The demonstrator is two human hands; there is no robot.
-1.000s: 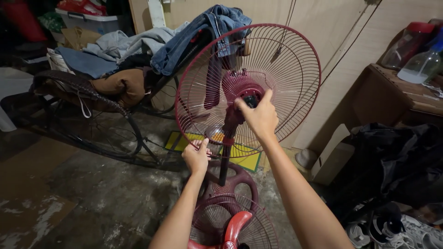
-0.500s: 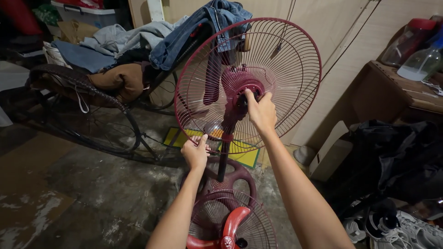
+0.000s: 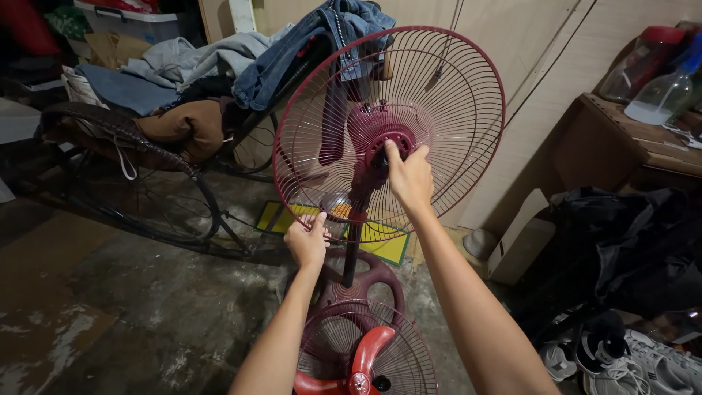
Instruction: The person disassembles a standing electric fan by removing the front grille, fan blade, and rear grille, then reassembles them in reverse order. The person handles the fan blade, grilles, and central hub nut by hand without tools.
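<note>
A maroon stand fan stands in front of me, with its round wire rear guard (image 3: 453, 110) facing me and no blade on it. My right hand (image 3: 409, 175) grips the motor hub (image 3: 387, 135) at the guard's centre. Lower down, my left hand (image 3: 307, 241) holds the bottom rim of the guard beside the dark pole (image 3: 353, 249). On the floor by the fan's round base (image 3: 369, 281) lies the front wire guard (image 3: 344, 344) with the red fan blade (image 3: 365, 358) resting on it.
A rocking chair (image 3: 131, 139) piled with clothes and a denim jacket (image 3: 292, 51) stands at the left. A yellow mat (image 3: 380, 238) lies behind the fan. A wooden table (image 3: 629, 146) with bottles, a dark bag (image 3: 621, 241) and shoes (image 3: 643, 362) fill the right side.
My right hand has shifted a little on the hub at the guard's centre. My left hand stays on the guard's bottom rim. The view has tilted slightly.
</note>
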